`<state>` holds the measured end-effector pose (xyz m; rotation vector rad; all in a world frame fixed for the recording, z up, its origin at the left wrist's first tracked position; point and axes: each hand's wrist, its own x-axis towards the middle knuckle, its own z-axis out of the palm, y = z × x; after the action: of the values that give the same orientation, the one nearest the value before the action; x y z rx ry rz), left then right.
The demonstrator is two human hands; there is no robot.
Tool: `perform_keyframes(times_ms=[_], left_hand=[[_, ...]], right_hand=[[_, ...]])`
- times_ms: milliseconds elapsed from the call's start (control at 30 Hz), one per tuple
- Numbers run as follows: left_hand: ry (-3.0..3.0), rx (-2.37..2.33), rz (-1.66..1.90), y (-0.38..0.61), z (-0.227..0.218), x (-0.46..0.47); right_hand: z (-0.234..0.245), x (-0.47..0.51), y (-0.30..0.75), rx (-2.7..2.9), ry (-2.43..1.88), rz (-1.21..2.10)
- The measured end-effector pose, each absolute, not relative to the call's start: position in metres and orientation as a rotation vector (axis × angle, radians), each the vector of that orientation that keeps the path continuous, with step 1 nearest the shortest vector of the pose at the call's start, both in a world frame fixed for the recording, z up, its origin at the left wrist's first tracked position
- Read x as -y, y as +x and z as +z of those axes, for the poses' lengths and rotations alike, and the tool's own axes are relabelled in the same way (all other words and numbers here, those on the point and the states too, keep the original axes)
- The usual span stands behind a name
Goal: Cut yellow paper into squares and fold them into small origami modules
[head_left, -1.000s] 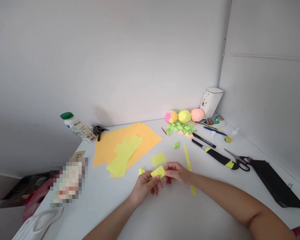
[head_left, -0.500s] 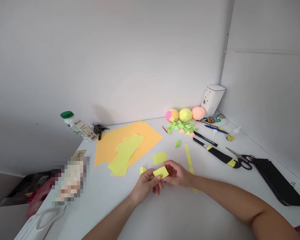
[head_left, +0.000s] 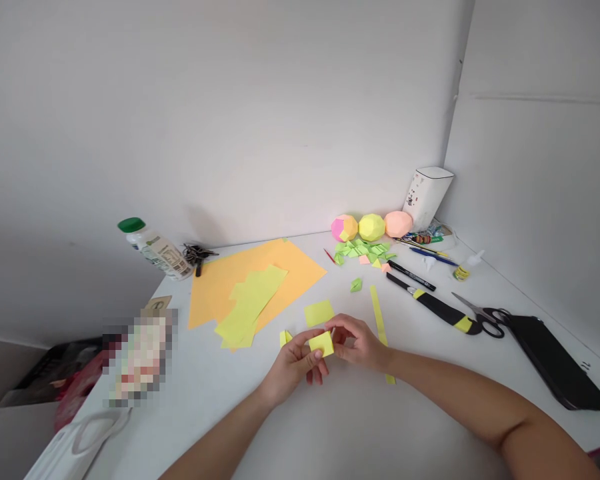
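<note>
Both my hands hold one small yellow paper piece (head_left: 321, 343) just above the white table (head_left: 330, 427). My left hand (head_left: 293, 368) pinches its left side from below, fingers closed. My right hand (head_left: 357, 341) grips its right end, with the fingers curled over the top edge. A flat yellow rectangle (head_left: 319, 312) lies just beyond the hands. A small folded yellow bit (head_left: 285, 337) lies to the left of them. A long yellow strip (head_left: 380, 325) runs past my right wrist.
Orange sheet (head_left: 260, 280) with yellow sheets (head_left: 250, 305) at left centre. Bottle (head_left: 155, 249) and keys (head_left: 196, 254) behind. Three paper balls (head_left: 371, 227), green folded pieces (head_left: 363, 251), pens (head_left: 411, 276), a cutter (head_left: 433, 304), scissors (head_left: 480, 315) and a black phone (head_left: 555, 363) at right.
The yellow piece looks shorter and squarer than before. My right hand has moved left, with its fingers now over the piece's top edge. The view has shifted slightly.
</note>
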<state>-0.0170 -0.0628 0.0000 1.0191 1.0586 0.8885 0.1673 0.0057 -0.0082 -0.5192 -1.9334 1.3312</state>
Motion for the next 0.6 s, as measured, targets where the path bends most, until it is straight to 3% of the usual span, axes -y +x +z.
perform_keyframes(times_ms=[233,600], left_hand=[[0.988,-1.068,0.944,-0.0174,-0.0052,0.0630],[0.991,-1.054,0.981,-0.0170,-0.0059,0.0623]], right_hand=[[-0.0155,-0.0073,0.1674,2.023,-0.474,1.057],[-0.0104,-0.0063,0.1664,2.006,-0.415,1.200]])
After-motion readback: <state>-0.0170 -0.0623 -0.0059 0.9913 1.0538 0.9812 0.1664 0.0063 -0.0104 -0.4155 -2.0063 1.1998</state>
